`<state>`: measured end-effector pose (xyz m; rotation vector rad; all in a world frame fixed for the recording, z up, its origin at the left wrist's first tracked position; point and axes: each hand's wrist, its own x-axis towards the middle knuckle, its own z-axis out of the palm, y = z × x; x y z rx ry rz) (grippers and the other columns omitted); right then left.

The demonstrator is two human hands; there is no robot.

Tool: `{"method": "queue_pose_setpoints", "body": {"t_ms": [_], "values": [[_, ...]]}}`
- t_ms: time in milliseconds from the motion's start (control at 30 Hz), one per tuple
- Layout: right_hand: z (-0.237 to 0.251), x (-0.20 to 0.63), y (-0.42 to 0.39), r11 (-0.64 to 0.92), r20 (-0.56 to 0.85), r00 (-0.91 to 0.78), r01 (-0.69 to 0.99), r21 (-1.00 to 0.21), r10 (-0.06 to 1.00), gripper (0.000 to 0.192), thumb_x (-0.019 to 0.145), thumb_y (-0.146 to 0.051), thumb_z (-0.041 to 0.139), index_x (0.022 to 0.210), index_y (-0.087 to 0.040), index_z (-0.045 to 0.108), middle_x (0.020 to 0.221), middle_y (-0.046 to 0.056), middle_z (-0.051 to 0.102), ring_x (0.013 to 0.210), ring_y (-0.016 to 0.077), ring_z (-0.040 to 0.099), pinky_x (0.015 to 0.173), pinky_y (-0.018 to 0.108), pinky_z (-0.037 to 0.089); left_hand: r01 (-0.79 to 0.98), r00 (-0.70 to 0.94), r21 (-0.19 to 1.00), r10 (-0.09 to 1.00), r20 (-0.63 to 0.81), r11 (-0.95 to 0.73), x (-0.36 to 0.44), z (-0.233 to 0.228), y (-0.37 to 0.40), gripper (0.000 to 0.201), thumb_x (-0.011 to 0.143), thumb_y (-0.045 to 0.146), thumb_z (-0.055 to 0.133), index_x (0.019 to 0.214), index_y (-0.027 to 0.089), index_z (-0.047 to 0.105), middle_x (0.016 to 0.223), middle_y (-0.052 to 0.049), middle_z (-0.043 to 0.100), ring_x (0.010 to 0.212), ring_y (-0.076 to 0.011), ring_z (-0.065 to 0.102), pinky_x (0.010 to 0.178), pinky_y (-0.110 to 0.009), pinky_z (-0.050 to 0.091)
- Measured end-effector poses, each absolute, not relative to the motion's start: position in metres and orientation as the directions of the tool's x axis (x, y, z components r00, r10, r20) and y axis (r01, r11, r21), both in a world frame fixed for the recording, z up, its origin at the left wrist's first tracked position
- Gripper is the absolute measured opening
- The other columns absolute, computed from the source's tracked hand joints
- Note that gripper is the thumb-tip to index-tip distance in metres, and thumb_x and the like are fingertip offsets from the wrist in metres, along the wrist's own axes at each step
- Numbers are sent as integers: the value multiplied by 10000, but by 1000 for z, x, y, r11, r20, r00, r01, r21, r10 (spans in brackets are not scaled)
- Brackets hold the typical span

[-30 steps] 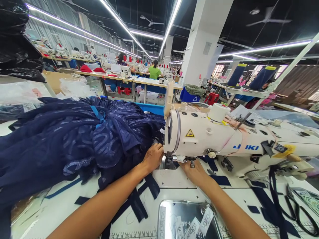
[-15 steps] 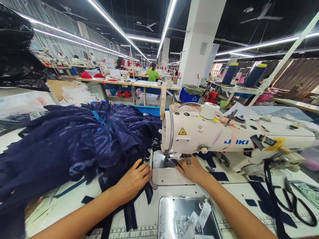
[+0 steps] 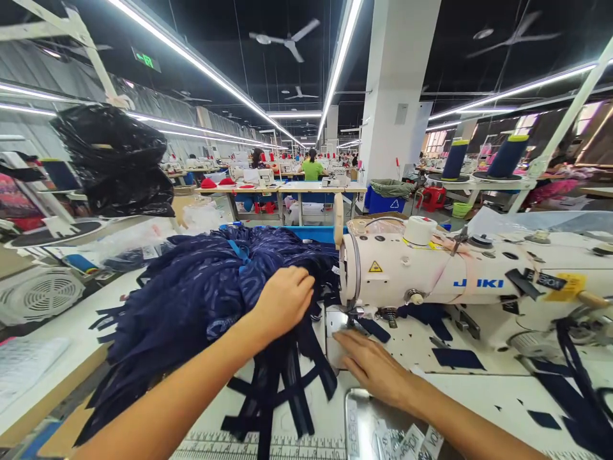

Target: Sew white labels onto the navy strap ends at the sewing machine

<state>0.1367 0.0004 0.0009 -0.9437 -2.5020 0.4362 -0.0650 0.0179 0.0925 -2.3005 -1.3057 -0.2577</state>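
Observation:
My left hand (image 3: pixel 285 300) is over the right side of a large heap of navy fabric pieces (image 3: pixel 182 332) tied with a blue strip (image 3: pixel 238 250). Its fingers are curled together, and what they hold, if anything, is hidden. My right hand (image 3: pixel 376 367) lies palm down with fingers stretched over the metal plate (image 3: pixel 335 322) of a white sewing machine (image 3: pixel 431 271). Those fingertips are just in front of the needle area. Navy strips (image 3: pixel 292 390) hang from the heap onto the ruler-marked table between my arms.
A metal tray (image 3: pixel 354 421) with printed labels sits in front of the machine. Navy scraps (image 3: pixel 458 358) lie to the right, near partly visible scissors (image 3: pixel 604 402). A black plastic bag (image 3: pixel 115 160) hangs at left. Thread cones (image 3: pixel 508 156) stand behind; a person in green (image 3: pixel 313 167) sits farther off.
My left hand has lifted from the machine bed's left edge to above the heap. My right hand has drawn back from beside the needle and flattened out. The view has turned left.

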Motion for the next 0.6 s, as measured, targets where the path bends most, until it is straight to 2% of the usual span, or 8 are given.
{"method": "queue_pose_setpoints", "body": {"t_ms": [67, 133, 233, 333, 400, 500, 600], "values": [[2, 117, 5, 685, 336, -620, 490, -539, 708, 389, 855, -200, 345, 1232, -138, 416, 1217, 123, 488, 1115, 199, 458, 940, 353, 375, 912, 382, -301, 844, 378, -278, -68, 116, 37, 306, 852, 309, 379, 951, 109, 588, 973, -129, 601, 919, -250, 532, 782, -347, 379], [2, 97, 12, 651, 384, -553, 441, -618, 739, 405, 864, -237, 326, 1249, -133, 394, 1249, 127, 461, 1156, 197, 421, 978, 371, 336, 948, 235, -280, 930, 284, -154, -74, 130, 55, 449, 816, 471, 397, 907, 85, 609, 937, -166, 618, 915, -289, 546, 779, -371, 369], [-2, 73, 22, 625, 446, -465, 368, -689, 765, 415, 861, -278, 330, 1249, -145, 392, 1252, 116, 457, 1170, 192, 404, 997, 380, 312, 960, 158, -259, 965, 210, -101, -88, 141, 67, 574, 769, 600, 363, 732, 96, 638, 765, -158, 648, 778, -286, 590, 724, -370, 373], [-8, 63, 28, 570, 455, -361, 343, -746, 814, 413, 854, -315, 332, 1221, -150, 425, 1226, 115, 480, 1159, 204, 416, 993, 399, 315, 957, 229, -216, 961, 158, -192, -113, 137, 50, 540, 800, 556, 336, 548, 152, 591, 583, -74, 617, 637, -212, 577, 687, -325, 356], [-12, 62, 31, 522, 429, -312, 343, -781, 847, 418, 849, -336, 321, 1192, -137, 455, 1211, 125, 492, 1150, 214, 426, 989, 407, 318, 942, 314, -183, 934, 174, -282, -138, 121, 24, 492, 818, 474, 362, 477, 162, 530, 510, -30, 570, 564, -165, 534, 691, -314, 334], [-20, 63, 36, 474, 390, -290, 335, -814, 874, 420, 840, -357, 314, 1150, -136, 490, 1180, 123, 519, 1126, 213, 451, 984, 398, 322, 928, 373, -81, 895, 245, -365, -177, 79, -20, 456, 845, 381, 342, 475, 158, 489, 512, 1, 540, 557, -125, 493, 716, -307, 316], [-26, 55, 43, 444, 365, -280, 314, -839, 888, 411, 825, -378, 328, 1106, -145, 517, 1136, 116, 551, 1092, 210, 479, 968, 386, 337, 909, 408, -28, 877, 254, -415, -200, 38, -54, 367, 823, 349, 414, 519, 160, 498, 545, 11, 547, 633, -139, 512, 750, -325, 305]]}}
